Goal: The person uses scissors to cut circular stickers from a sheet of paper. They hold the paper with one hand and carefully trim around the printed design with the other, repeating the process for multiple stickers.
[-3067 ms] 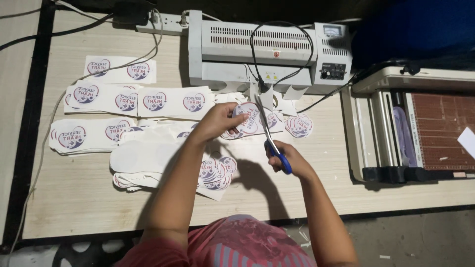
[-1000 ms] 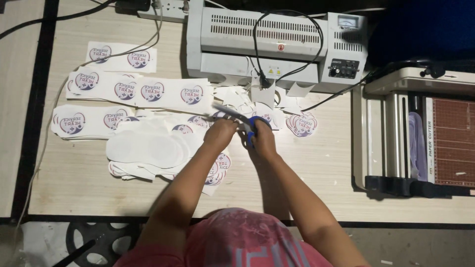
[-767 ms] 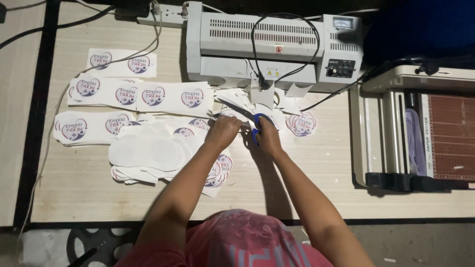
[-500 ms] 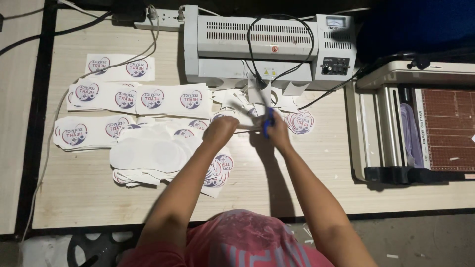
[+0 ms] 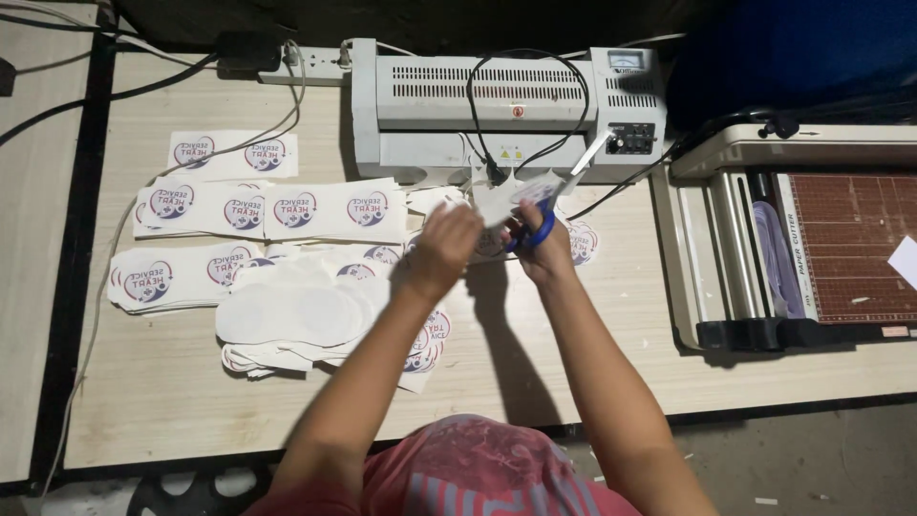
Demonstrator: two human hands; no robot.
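Note:
My left hand (image 5: 441, 250) holds a small white laminated paper piece (image 5: 504, 199) above the table. My right hand (image 5: 541, 247) grips blue-handled scissors (image 5: 549, 208), their blades pointing up and right across the piece's edge. Both hands meet in front of the white laminating machine (image 5: 497, 105). Just left of my forearm lie strips of round printed stickers (image 5: 277, 208) and a pile of blank white cut-offs (image 5: 296, 315).
A paper trimmer with a brown gridded bed (image 5: 821, 244) stands at the right. A power strip (image 5: 306, 65) and cables (image 5: 143, 81) run along the back left. More round stickers (image 5: 583, 241) lie by my right wrist. The table's front edge (image 5: 783, 401) is near my body.
The hands stayed together near the laminator; the scissors swung from pointing left to pointing up-right, and the paper piece turned in my left hand. The camera view shifted slightly.

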